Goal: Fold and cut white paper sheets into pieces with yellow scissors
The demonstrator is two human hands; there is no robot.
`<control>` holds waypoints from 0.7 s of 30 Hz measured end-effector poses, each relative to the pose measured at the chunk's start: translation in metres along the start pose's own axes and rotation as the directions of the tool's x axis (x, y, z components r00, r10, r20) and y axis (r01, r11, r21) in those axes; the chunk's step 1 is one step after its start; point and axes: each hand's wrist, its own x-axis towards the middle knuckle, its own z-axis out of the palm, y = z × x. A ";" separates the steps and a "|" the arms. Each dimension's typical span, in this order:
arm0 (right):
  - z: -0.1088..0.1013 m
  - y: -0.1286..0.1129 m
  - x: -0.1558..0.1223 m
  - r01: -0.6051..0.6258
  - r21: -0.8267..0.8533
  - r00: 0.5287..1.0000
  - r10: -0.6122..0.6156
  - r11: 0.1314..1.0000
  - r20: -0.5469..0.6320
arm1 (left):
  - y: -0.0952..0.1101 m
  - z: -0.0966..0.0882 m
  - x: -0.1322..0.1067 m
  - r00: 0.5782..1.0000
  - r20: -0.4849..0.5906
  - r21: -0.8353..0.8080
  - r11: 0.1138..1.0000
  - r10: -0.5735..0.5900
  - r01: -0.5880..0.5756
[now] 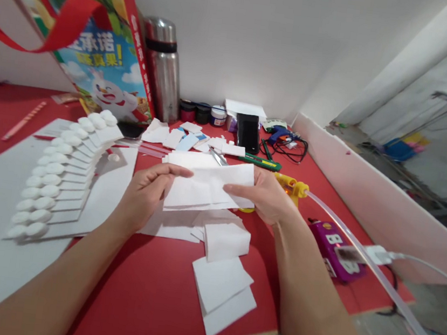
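Between my two hands, white sheets of paper (208,187) are held up over the red table. My left hand (153,189) pinches their left end between thumb and fingers. At the right end, my right hand (269,195) grips them with the thumb on top and the fingers hidden behind. Below lie a folded white paper piece (227,241) and loose white sheets (221,284). A yellow glue gun (292,187) with a clear glue stick lies just beyond my right hand. Scissors (217,157) partly show behind the held sheets.
On the left stands a curved row of white cards topped with oval white pieces (54,179). A picture bag (107,55), a steel flask (164,70), small jars (202,113), a phone (248,132) and a green cutter (260,162) line the back. A purple power strip (335,252) sits right.
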 end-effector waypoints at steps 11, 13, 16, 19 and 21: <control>-0.001 0.004 0.001 -0.003 -0.063 1.000 0.001 0.998 -0.029 | 0.002 0.006 0.000 0.999 0.035 -0.032 1.000 0.003 -0.002; -0.002 0.005 0.002 0.004 -0.039 1.000 -0.004 0.999 -0.021 | 0.004 0.003 0.001 0.995 0.075 -0.107 0.992 -0.061 0.069; -0.004 0.004 0.001 0.009 -0.024 1.000 -0.009 1.000 -0.004 | 0.003 0.001 0.003 0.983 0.127 -0.138 0.979 -0.135 0.152; -0.006 0.002 0.000 -0.014 -0.025 1.000 0.015 1.000 0.012 | -0.001 0.000 0.005 0.984 0.113 -0.143 0.977 -0.140 0.156; -0.007 0.001 0.000 -0.033 -0.027 0.999 0.034 0.999 0.029 | -0.003 0.000 0.006 0.988 0.095 -0.155 0.978 -0.124 0.138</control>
